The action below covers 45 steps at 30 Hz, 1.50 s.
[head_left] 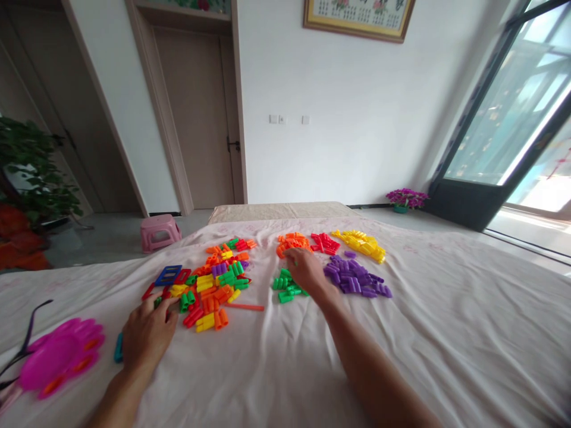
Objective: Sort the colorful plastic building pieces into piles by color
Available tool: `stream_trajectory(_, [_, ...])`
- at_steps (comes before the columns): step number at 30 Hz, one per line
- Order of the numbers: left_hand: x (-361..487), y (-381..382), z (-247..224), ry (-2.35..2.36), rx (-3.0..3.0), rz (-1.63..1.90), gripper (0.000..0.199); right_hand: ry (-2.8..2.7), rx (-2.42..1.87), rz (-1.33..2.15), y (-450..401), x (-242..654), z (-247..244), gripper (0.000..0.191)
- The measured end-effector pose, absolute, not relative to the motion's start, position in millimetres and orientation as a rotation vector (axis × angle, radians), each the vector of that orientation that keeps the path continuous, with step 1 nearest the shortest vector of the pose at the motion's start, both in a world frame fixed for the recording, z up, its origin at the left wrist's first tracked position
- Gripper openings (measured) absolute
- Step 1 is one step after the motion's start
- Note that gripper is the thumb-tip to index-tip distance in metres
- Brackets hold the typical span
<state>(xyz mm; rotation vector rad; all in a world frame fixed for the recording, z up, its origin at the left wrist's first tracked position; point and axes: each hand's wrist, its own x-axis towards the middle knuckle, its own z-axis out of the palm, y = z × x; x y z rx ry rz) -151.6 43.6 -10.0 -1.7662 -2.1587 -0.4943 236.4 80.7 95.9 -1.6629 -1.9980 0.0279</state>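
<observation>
My left hand [149, 333] is at the near left edge of a mixed pile of plastic building blocks [207, 303]. Its fingers are bent around a bit of green block [157, 302], mostly covered by them. Reaching forward, my right hand [306, 270] has its fingertips drawn together at a heap of orange blocks [294, 240]; whatever they pinch is hidden. Below that hand lies a heap of green blocks [285, 286], partly covered by it. Purple blocks [354, 278] lie to its right, with red blocks [325, 242] and yellow blocks [361, 244] beyond.
A white patterned cloth [276, 368] covers the table. A magenta flower-shaped tray [53, 353] and glasses [29, 336] lie at the left. Blue frame pieces [168, 274] and an orange stick [245, 307] border the mixed pile. A pink stool [159, 233] stands beyond the table.
</observation>
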Motion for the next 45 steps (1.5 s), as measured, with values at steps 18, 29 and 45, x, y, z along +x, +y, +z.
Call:
stream_trajectory(18, [-155,46,-13,-2.186,-1.779,-0.513,0.035,-2.455,-1.29,0.042,78,140,14,0.03])
stream_trajectory(29, [-157,48,-18,-2.168,-1.765,-0.519,0.036,-2.23,-1.326,0.242,82,140,7,0.02])
stream_trajectory(45, [-153,45,-13,-2.16,-1.754,-0.508,0.037,-1.658,-1.727,0.051,113,248,69,0.03])
